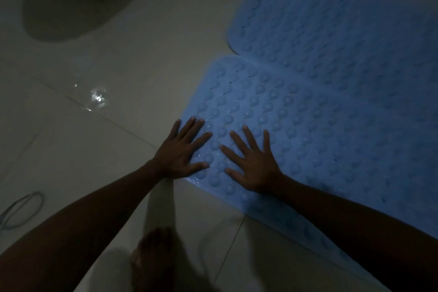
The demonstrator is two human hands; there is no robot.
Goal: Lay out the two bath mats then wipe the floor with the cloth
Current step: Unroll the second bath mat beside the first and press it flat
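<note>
Mats first: near blue mat (308,130) lies flat on the floor (147,59), its far edge touching the second mat (343,26). I've got my left hand (182,152) and right hand (256,163) both flat, fingers spread, pressing its near corner. Wet patch (98,98) shines off left.

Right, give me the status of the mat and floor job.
Done: both blue mats lie on the tiles, far mat and near mat, edges meeting. In hand: left hand and right hand press flat on the near mat's corner. Left: wiping; a wet patch glints on the floor, and no cloth is in view.
</note>
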